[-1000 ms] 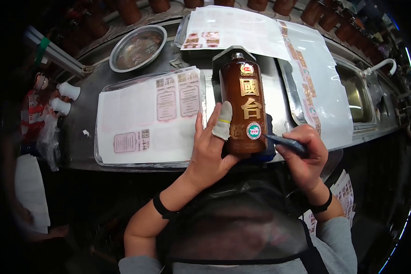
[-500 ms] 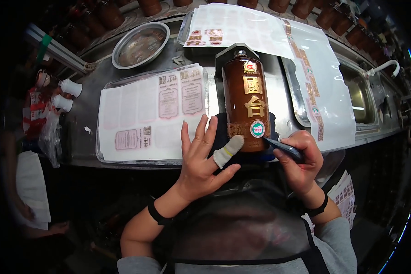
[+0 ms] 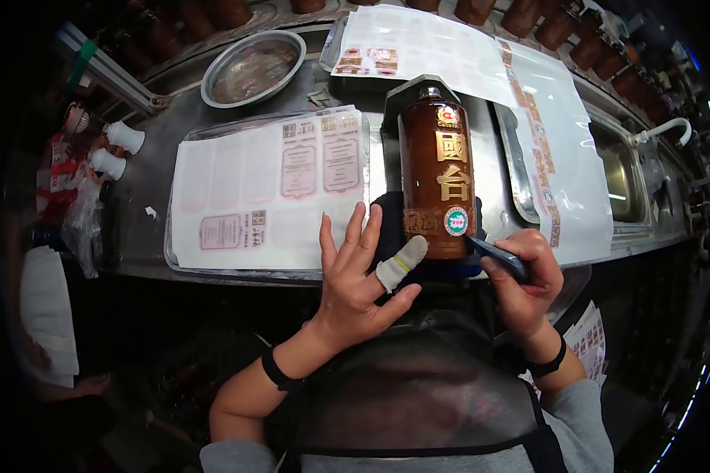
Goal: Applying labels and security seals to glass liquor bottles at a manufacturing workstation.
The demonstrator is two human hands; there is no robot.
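Note:
A glossy brown bottle [image 3: 439, 165] with raised gold characters lies on its back, neck away from me, on a dark blue pad [image 3: 386, 225]. Near its base is a round green-and-white sticker [image 3: 456, 221]. My left hand [image 3: 359, 272] is open, fingers spread; its index finger, in a white finger cot [image 3: 402, 262], rests against the bottle's lower left. Gripped in my right hand [image 3: 528, 276] is a dark blue pointed tool [image 3: 500, 258], its tip at the sticker's lower right edge. Whether the tip touches it, I cannot tell.
Sheets of printed decals [image 3: 237, 189] lie on a metal tray at left, with more decal sheets [image 3: 442, 47] behind and right. A metal bowl [image 3: 213, 87] stands far left, a sink [image 3: 627, 173] at right. Brown bottles [image 3: 540, 20] line the back. Someone's arm shows at left.
The bench and bottle appear slightly further right in the view. Both hands keep nearly the same places at the bottle's base, and the tool's tip stays beside the sticker.

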